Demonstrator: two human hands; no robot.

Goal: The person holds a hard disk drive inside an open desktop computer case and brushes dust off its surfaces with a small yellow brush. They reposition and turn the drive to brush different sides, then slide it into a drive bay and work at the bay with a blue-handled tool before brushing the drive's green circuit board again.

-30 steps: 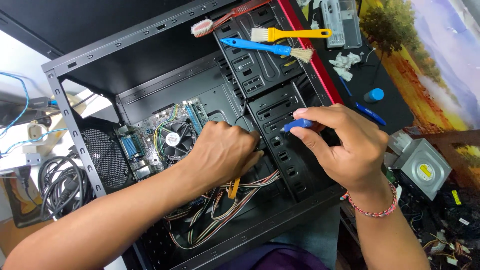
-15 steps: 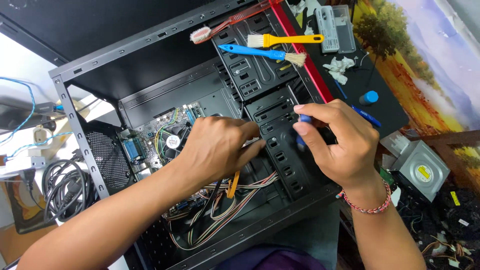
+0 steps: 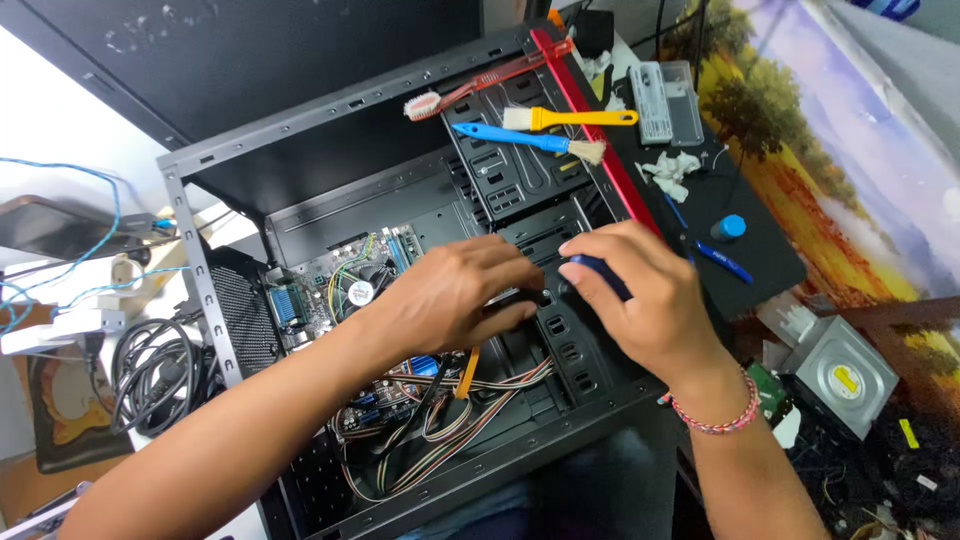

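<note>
I am at the fastening step inside the open computer case [image 3: 400, 200]: my left hand [image 3: 455, 300] curls its fingers against the black drive cage [image 3: 560, 340] while my right hand [image 3: 645, 300] pinches a blue-handled screwdriver [image 3: 598, 272], which next needs steady, square pressure.

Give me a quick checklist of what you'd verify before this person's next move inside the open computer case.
1. Right hand grips the blue-handled tool: ok.
2. Left hand steadies the drive cage: ok.
3. Tool tip seated on a screw: cannot tell, fingers hide it.
4. Ribbon cables off the cage: ok, they lie below it.
5. Brushes resting loose on the case: not ok, they could slide.
</note>
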